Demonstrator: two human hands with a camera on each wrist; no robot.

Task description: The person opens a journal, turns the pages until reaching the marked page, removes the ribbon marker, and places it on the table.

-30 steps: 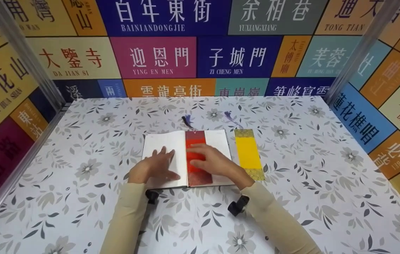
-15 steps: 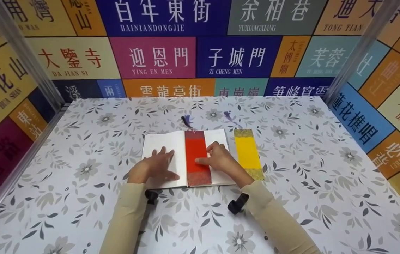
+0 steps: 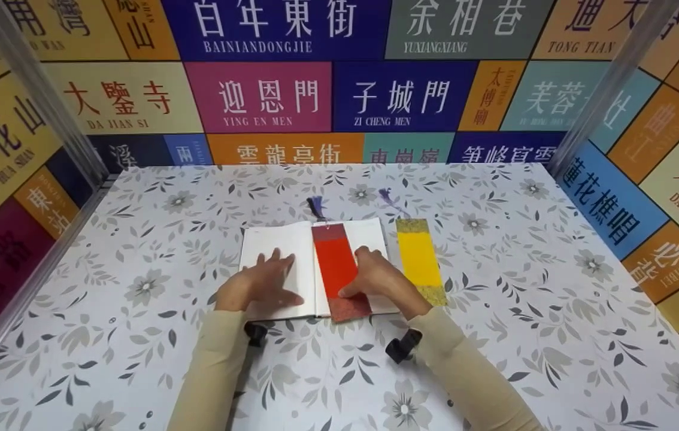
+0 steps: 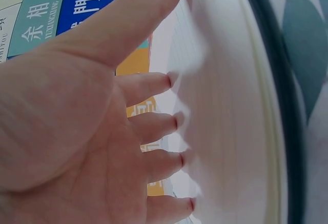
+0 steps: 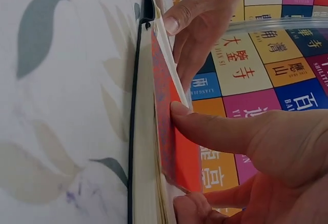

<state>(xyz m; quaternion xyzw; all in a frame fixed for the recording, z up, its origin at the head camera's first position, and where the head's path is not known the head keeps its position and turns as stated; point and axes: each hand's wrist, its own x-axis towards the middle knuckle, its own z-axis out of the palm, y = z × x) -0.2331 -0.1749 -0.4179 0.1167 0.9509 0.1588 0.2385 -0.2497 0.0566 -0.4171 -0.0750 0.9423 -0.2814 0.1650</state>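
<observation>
An open notebook (image 3: pixel 300 239) with white pages lies on the patterned table. On its left page rests my left hand (image 3: pixel 261 281), its fingers spread and their tips touching the paper in the left wrist view. A red bookmark (image 3: pixel 335 263) with darker ends and a dark purple tassel (image 3: pixel 315 206) lies slanted over the right page near the fold, its lower end past the notebook's front edge. My right hand (image 3: pixel 378 275) holds this bookmark, with the thumb on its face and the fingers at its right edge, as the right wrist view shows.
A yellow bookmark (image 3: pixel 420 260) with a purple tassel (image 3: pixel 393 200) lies on the table just right of the notebook. Walls with coloured sign panels (image 3: pixel 279 96) stand at the back and sides of the floral table (image 3: pixel 166 359).
My right hand has moved from over the red bookmark to its right edge. The bookmark has turned, its lower end shifting right and towards me. My left hand stays in place.
</observation>
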